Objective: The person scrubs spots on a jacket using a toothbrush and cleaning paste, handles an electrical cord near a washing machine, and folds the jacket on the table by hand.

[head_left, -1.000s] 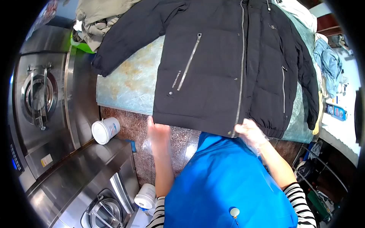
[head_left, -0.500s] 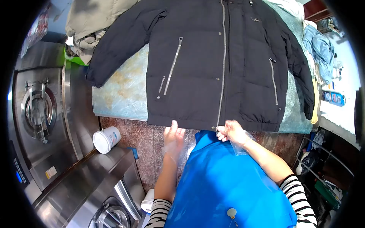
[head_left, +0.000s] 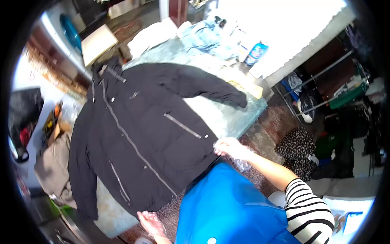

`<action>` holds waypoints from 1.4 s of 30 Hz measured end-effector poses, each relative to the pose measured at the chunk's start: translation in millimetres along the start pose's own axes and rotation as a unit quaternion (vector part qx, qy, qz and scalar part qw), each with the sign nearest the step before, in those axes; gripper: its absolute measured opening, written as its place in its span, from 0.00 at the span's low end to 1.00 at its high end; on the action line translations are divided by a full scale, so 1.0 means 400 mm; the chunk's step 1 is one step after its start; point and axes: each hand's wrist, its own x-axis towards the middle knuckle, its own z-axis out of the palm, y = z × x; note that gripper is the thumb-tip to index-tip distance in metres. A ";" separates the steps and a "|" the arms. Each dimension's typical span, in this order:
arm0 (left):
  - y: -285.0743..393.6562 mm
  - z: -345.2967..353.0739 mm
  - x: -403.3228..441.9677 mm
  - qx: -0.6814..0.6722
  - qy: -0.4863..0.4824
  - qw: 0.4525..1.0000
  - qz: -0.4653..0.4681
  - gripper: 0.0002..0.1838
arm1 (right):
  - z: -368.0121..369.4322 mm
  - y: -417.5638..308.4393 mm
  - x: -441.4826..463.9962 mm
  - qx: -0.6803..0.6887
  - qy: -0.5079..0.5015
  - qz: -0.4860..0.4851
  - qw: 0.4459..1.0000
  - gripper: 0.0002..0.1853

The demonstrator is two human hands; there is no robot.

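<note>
A black zip-up jacket [head_left: 138,134] lies front up on a greenish table, its zipper closed and its hem toward me. My right hand [head_left: 229,148], in a clear plastic glove, pinches the hem at the jacket's right-hand corner, just past a slanted zip pocket. At the opposite end of the hem is my left hand [head_left: 150,223], also gloved, with its fingers closed at the fabric edge. A blue apron [head_left: 231,203] covers my front and meets the hem between the hands.
Light blue cloth [head_left: 207,38] and a blue can [head_left: 256,53] are at the table's far right. A beige garment [head_left: 57,171] is heaped at the left. On the right stands a metal rack [head_left: 313,81], with a patterned dark cloth [head_left: 298,150] below it.
My view has swung right, so the jacket now appears tilted. My hands have moved apart, from near the hem's middle to its two ends.
</note>
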 end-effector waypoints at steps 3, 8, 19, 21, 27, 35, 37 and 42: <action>0.027 0.131 -0.008 -0.027 -0.043 0.998 0.024 0.19 | -0.212 0.019 -0.004 -0.011 0.134 -0.110 0.985 0.08; -0.007 0.338 -0.155 0.004 -0.074 0.993 0.090 0.16 | -0.704 0.061 0.154 -0.059 0.409 -0.104 0.905 0.14; -0.175 0.448 -0.398 0.081 0.018 0.989 0.121 0.15 | -1.117 0.007 0.525 -0.072 0.499 -0.224 0.834 0.43; -0.203 0.491 -0.434 0.082 0.045 0.986 0.136 0.15 | -1.111 0.015 0.538 -0.002 0.467 -0.227 0.855 0.47; -0.236 0.614 -0.473 0.072 0.048 0.985 0.146 0.14 | -1.098 0.011 0.538 -0.010 0.430 -0.223 0.875 0.50; -0.283 0.774 -0.394 0.103 -0.027 0.987 0.121 0.09 | -1.046 -0.046 0.505 -0.138 0.474 -0.180 0.851 0.47; -0.311 0.828 -0.379 0.158 -0.088 0.976 0.122 0.09 | -1.050 -0.049 0.503 -0.184 0.492 -0.162 0.835 0.44; -0.419 0.953 -0.355 0.368 -0.238 0.896 0.070 0.15 | -1.077 0.009 0.471 -0.049 0.344 -0.312 0.884 0.40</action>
